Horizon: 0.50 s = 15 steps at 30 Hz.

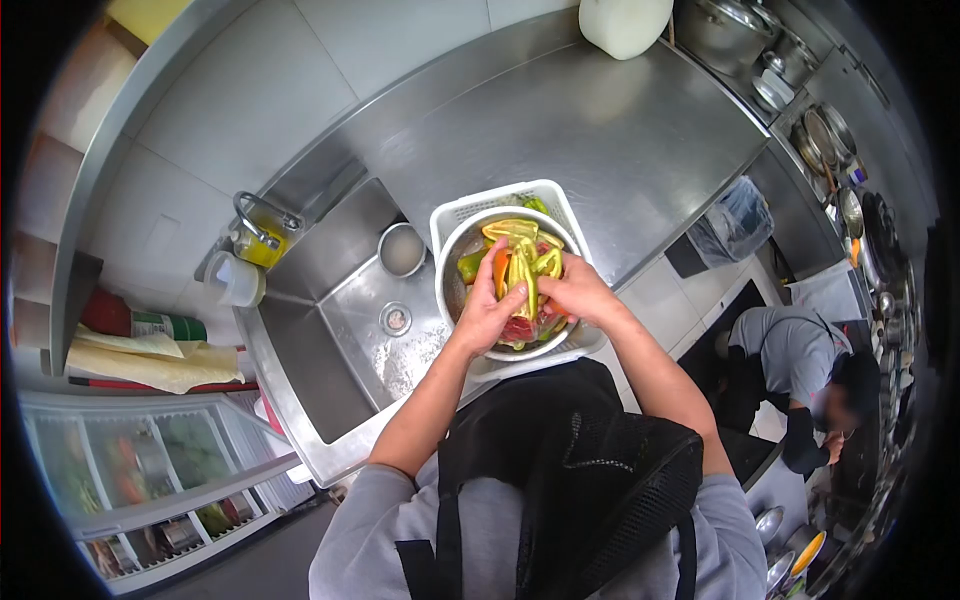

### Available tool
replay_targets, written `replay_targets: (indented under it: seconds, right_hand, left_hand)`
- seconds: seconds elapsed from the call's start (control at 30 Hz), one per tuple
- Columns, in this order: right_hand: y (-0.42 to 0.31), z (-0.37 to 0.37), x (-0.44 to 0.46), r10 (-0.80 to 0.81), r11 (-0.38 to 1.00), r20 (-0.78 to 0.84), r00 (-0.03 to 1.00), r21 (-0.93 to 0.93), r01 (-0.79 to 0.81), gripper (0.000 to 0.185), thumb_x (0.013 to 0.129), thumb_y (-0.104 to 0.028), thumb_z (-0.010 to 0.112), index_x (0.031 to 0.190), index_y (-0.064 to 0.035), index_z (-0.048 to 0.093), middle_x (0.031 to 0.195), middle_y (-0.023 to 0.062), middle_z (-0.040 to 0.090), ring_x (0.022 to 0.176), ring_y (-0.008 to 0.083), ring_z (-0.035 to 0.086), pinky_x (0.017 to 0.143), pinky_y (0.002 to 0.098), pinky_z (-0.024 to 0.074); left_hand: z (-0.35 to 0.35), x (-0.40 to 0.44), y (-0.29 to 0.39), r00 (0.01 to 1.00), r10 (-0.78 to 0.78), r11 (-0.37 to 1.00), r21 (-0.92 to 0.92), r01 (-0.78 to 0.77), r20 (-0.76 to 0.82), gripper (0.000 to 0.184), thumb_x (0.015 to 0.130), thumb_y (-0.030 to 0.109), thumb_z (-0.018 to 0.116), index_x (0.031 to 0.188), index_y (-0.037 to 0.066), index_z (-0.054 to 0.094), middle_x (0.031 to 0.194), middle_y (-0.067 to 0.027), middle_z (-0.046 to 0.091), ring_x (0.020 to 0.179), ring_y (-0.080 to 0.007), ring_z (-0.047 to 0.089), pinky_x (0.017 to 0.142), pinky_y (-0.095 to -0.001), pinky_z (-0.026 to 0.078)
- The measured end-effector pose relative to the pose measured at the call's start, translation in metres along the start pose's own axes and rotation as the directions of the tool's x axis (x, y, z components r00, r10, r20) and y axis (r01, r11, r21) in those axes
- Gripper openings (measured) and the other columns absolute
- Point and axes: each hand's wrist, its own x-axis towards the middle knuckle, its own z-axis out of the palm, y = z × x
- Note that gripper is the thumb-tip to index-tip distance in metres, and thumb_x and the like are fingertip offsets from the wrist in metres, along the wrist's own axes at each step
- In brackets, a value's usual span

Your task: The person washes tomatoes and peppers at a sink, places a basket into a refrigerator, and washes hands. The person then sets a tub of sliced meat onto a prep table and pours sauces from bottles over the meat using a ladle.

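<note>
A round metal bowl (452, 292) sits on a white plastic basket (545, 190) at the right edge of the sink. Cut green, yellow and red peppers (512, 230) fill it. Over the bowl, my left hand (487, 308) has its fingers wrapped round pepper pieces from the left side. My right hand (580, 292) grips pieces of the same bunch from the right, with its fingertips close to those of my left hand. The undersides of the held pieces are hidden.
The sink (345, 310) holds a small round container (401, 250), with a faucet (262, 222) behind. A white jug (625, 25) stands on the steel counter (640, 130). A lined bin (735, 220) is at right; beyond, another person (795, 360) bends over. Glass-doored fridge (150, 460) lower left.
</note>
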Motion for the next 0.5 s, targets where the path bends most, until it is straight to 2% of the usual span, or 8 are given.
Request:
replay_targets:
  seconds: [0.03, 0.07, 0.1, 0.13, 0.2, 0.3, 0.33, 0.5]
  right_hand:
    - [0.001, 0.000, 0.002, -0.001, 1.000, 0.003, 1.000, -0.003, 0.001, 0.049, 0.087, -0.025, 0.073, 0.132, -0.0050, 0.068, 0.093, 0.0147, 0.077, 0.078, 0.0209, 0.076, 0.057, 0.0341, 0.0597]
    - [0.004, 0.000, 0.004, -0.040, 0.999, 0.043, 0.998, 0.013, 0.039, 0.052, 0.089, -0.024, 0.073, 0.137, -0.0063, 0.064, 0.093, 0.0126, 0.076, 0.076, 0.0164, 0.074, 0.051, 0.0297, 0.0553]
    - [0.006, 0.000, 0.006, -0.079, 0.997, 0.083, 0.993, 0.032, 0.076, 0.055, 0.091, -0.024, 0.074, 0.142, -0.0075, 0.060, 0.094, 0.0105, 0.075, 0.075, 0.0120, 0.073, 0.044, 0.0253, 0.0508]
    - [0.007, 0.001, 0.007, -0.078, 0.997, 0.084, 0.993, 0.032, 0.075, 0.055, 0.091, -0.024, 0.074, 0.142, -0.0075, 0.060, 0.094, 0.0105, 0.075, 0.075, 0.0120, 0.073, 0.044, 0.0253, 0.0508]
    - [0.008, 0.006, 0.006, -0.108, 0.975, 0.149, 0.983, 0.209, 0.076, 0.060, 0.094, -0.023, 0.075, 0.147, -0.0060, 0.054, 0.099, 0.0099, 0.074, 0.076, 0.0116, 0.072, 0.045, 0.0246, 0.0492]
    - [0.001, 0.007, 0.000, -0.165, 0.946, 0.193, 0.967, 0.307, 0.100, 0.062, 0.096, -0.025, 0.077, 0.148, -0.0036, 0.050, 0.103, 0.0085, 0.072, 0.078, 0.0108, 0.070, 0.047, 0.0223, 0.0471]
    - [-0.002, 0.006, -0.001, -0.169, 0.941, 0.215, 0.962, 0.326, 0.092, 0.065, 0.096, -0.029, 0.080, 0.146, -0.0013, 0.050, 0.104, 0.0075, 0.071, 0.079, 0.0100, 0.069, 0.049, 0.0213, 0.0473]
    - [-0.008, 0.013, -0.012, -0.149, 0.976, 0.251, 0.956, 0.195, 0.101, 0.070, 0.095, -0.035, 0.081, 0.146, 0.0004, 0.049, 0.102, 0.0060, 0.070, 0.077, 0.0095, 0.068, 0.049, 0.0216, 0.0469]
  left_hand:
    - [0.001, -0.002, 0.002, 0.997, -0.070, 0.984, -0.164, 0.065, -0.026, 0.081, 0.100, 0.000, 0.062, 0.167, 0.012, 0.019, 0.157, -0.0137, 0.042, 0.141, -0.0231, 0.047, 0.119, -0.0386, 0.041]
    - [0.001, -0.003, 0.003, 0.989, -0.143, 0.938, -0.324, 0.123, -0.039, 0.079, 0.100, 0.001, 0.062, 0.167, 0.012, 0.021, 0.156, -0.0127, 0.043, 0.140, -0.0224, 0.048, 0.118, -0.0390, 0.043]
    - [-0.002, -0.003, 0.001, 0.989, -0.144, 0.938, -0.325, 0.123, -0.041, 0.079, 0.100, 0.001, 0.062, 0.167, 0.012, 0.021, 0.156, -0.0127, 0.043, 0.140, -0.0224, 0.048, 0.118, -0.0390, 0.043]
    - [-0.007, -0.002, -0.004, 0.994, -0.091, 0.942, -0.330, 0.067, -0.056, 0.078, 0.100, 0.000, 0.062, 0.166, 0.012, 0.023, 0.155, -0.0119, 0.044, 0.140, -0.0221, 0.049, 0.117, -0.0393, 0.044]
    - [-0.014, -0.002, -0.012, 0.995, 0.031, 0.955, -0.290, -0.057, -0.094, 0.076, 0.100, 0.002, 0.063, 0.166, 0.013, 0.027, 0.156, -0.0110, 0.045, 0.140, -0.0239, 0.052, 0.116, -0.0416, 0.047]
    - [-0.022, -0.003, -0.013, 0.994, 0.052, 0.976, -0.206, -0.071, -0.096, 0.077, 0.099, 0.001, 0.063, 0.166, 0.014, 0.026, 0.156, -0.0109, 0.046, 0.140, -0.0237, 0.051, 0.116, -0.0412, 0.047]
    - [-0.022, -0.007, -0.010, 0.997, 0.004, 0.964, -0.266, -0.025, -0.080, 0.082, 0.097, 0.000, 0.067, 0.165, 0.013, 0.025, 0.155, -0.0100, 0.044, 0.140, -0.0220, 0.050, 0.115, -0.0394, 0.046]
    - [-0.027, -0.024, -0.005, 0.996, -0.083, 0.948, -0.313, 0.065, -0.043, 0.094, 0.090, 0.000, 0.080, 0.165, 0.015, 0.026, 0.157, -0.0095, 0.042, 0.141, -0.0224, 0.049, 0.114, -0.0386, 0.048]
